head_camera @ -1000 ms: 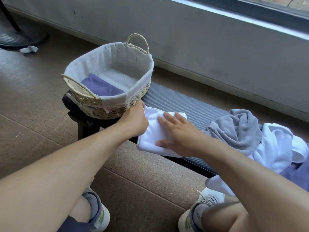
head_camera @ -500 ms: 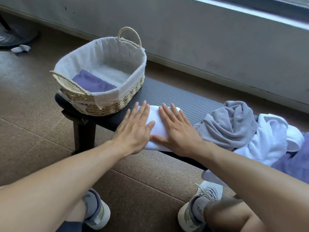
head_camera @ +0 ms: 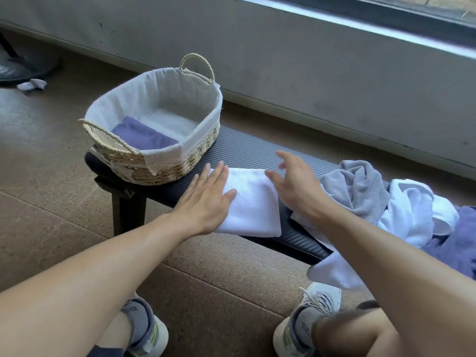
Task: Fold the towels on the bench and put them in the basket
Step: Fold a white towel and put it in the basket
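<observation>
A folded white towel [head_camera: 253,202] lies on the dark bench [head_camera: 247,153], just right of the woven basket [head_camera: 164,166]. My left hand [head_camera: 206,199] presses flat on the towel's left edge with straight fingers. Over the towel's right edge hovers my right hand [head_camera: 296,186], fingers spread and relaxed, holding nothing. Inside the cloth-lined basket a folded purple towel [head_camera: 144,136] lies at the left end. Unfolded towels are heaped at the bench's right end: a grey towel [head_camera: 358,186], a white towel [head_camera: 412,212] and a purple towel [head_camera: 456,243].
A grey wall [head_camera: 283,60] under a window runs behind the bench. My two sneakers [head_camera: 309,313] stand on the brown floor in front. A small white scrap [head_camera: 32,84] lies on the floor at far left. Part of the white heap hangs off the bench front.
My left hand let go of the towel's corner and flattened onto it. My right hand has lifted off the towel and moved right, uncovering its middle.
</observation>
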{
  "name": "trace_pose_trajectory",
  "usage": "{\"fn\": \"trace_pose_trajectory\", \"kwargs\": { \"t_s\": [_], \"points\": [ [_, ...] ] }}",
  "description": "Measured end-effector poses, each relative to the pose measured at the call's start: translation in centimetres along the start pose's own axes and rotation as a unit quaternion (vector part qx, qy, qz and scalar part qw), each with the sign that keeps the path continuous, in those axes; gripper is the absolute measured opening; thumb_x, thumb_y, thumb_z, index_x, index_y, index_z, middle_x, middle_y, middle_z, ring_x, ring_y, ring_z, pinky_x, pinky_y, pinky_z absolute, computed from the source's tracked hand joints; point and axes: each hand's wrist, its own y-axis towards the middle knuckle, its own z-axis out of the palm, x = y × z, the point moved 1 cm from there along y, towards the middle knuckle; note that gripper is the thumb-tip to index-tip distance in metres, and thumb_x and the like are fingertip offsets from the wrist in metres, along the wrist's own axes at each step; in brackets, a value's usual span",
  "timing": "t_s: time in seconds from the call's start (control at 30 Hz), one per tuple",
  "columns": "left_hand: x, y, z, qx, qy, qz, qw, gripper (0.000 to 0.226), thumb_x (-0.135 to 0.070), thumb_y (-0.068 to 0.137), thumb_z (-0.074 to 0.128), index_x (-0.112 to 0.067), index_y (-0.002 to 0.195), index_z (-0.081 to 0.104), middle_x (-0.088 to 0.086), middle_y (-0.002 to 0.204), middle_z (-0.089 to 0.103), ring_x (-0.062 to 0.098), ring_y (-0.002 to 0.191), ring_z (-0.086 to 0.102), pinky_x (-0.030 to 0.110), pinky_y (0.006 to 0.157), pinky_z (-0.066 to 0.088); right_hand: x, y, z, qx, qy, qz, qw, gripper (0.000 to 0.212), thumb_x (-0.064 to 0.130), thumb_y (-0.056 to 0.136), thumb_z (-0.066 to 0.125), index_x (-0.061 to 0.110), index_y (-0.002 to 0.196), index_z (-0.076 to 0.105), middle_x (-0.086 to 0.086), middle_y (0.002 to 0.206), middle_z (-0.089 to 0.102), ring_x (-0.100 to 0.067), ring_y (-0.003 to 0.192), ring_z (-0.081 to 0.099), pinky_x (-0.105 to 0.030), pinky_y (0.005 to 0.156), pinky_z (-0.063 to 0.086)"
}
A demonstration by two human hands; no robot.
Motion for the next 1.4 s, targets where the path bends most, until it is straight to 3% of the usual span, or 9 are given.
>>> {"fn": "trace_pose_trajectory", "kwargs": {
  "t_s": [0.1,0.33,0.63,0.73,0.8,0.9,1.17,1.3,1.4],
  "points": [
    [-0.8,0.0,-1.0,-0.019,0.0,-0.009,1.0,0.062,-0.042,0.108,0.024,-0.019,0.163,0.006,-0.005,0.17,-0.003,0.015,0.156,-0.011,0.036,0.127,-0.004,0.1,0.3,-1.3,0.05,-0.08,0.059,0.994,0.071,0.063,0.089,0.061,0.025,0.145,0.039,-0.003,0.124,0.063,-0.026,0.118,0.056,-0.042,0.093,0.047],
    [-1.8,0.2,-1.2,-0.108,-0.003,0.034,0.994,0.054,-0.033,0.108,0.032,-0.019,0.16,0.023,0.002,0.17,0.012,0.015,0.157,0.0,0.035,0.127,0.0,1.2,0.3,-0.5,0.161,0.023,0.116,0.98,0.115,0.05,0.074,0.085,0.018,0.16,0.016,-0.005,0.154,0.046,-0.024,0.137,0.047,-0.029,0.093,0.038],
    [-2.7,0.2,0.5,-0.114,0.023,0.141,0.983,0.075,-0.06,0.095,0.009,-0.026,0.162,0.018,-0.005,0.171,0.001,0.011,0.155,-0.014,0.037,0.126,-0.008,0.2,1.4,-1.6,0.104,0.152,0.166,0.969,0.099,0.035,0.082,0.083,0.017,0.159,0.024,-0.004,0.131,0.058,-0.013,0.091,0.059,-0.026,0.075,0.044],
    [-2.3,0.9,0.8,-0.084,0.037,0.131,0.987,0.076,-0.065,0.097,0.008,-0.027,0.162,0.012,-0.006,0.17,-0.005,0.01,0.154,-0.019,0.038,0.125,-0.012,0.1,1.5,-1.8,0.112,0.156,0.169,0.967,0.094,0.038,0.082,0.083,0.014,0.157,0.03,-0.006,0.14,0.055,-0.021,0.109,0.06,-0.031,0.085,0.048],
    [-2.1,1.2,0.9,-0.041,0.06,0.115,0.991,0.072,-0.064,0.101,0.012,-0.027,0.163,0.005,-0.006,0.17,-0.011,0.011,0.153,-0.022,0.041,0.125,-0.013,0.1,1.3,-2.0,0.136,0.169,0.174,0.961,0.066,0.036,0.084,0.081,0.011,0.137,0.051,-0.004,0.12,0.063,-0.022,0.104,0.064,-0.035,0.087,0.055],
    [-1.9,1.6,1.0,-0.008,0.084,0.1,0.991,0.069,-0.06,0.103,0.012,-0.028,0.162,-0.003,-0.007,0.169,-0.015,0.011,0.152,-0.024,0.043,0.125,-0.012,-0.1,0.9,-2.1,0.187,0.208,0.165,0.946,0.03,0.035,0.084,0.081,0.014,0.1,0.065,-0.005,0.096,0.075,-0.017,0.078,0.072,-0.03,0.061,0.056],
    [-1.6,2.5,1.5,-0.012,0.072,0.097,0.993,0.065,-0.057,0.105,0.014,-0.031,0.161,-0.006,-0.008,0.169,-0.016,0.01,0.151,-0.027,0.043,0.125,-0.014,0.6,-0.1,-1.8,0.183,0.068,0.108,0.975,0.055,0.039,0.069,0.091,0.019,0.111,0.061,0.002,0.092,0.067,-0.011,0.077,0.062,-0.023,0.053,0.045],
    [-1.9,2.6,1.4,-0.059,0.064,0.084,0.993,0.073,-0.064,0.1,0.022,-0.029,0.162,0.008,-0.001,0.169,0.013,0.016,0.156,0.005,0.044,0.126,-0.003,1.1,-0.2,-2.3,0.17,0.032,0.064,0.983,0.057,0.029,0.066,0.092,0.025,0.113,0.061,0.002,0.097,0.07,-0.013,0.083,0.063,-0.028,0.065,0.048],
    [-2.2,2.8,-1.1,-0.131,-0.039,0.033,0.99,0.092,-0.08,0.085,0.046,-0.024,0.156,0.031,0.001,0.137,0.056,0.022,0.131,0.048,0.046,0.118,0.027,0.6,0.0,-3.8,0.16,0.066,0.021,0.985,0.068,0.016,0.067,0.089,0.036,0.126,0.063,0.0,0.097,0.074,-0.016,0.082,0.067,-0.028,0.067,0.048]
  ]
}}
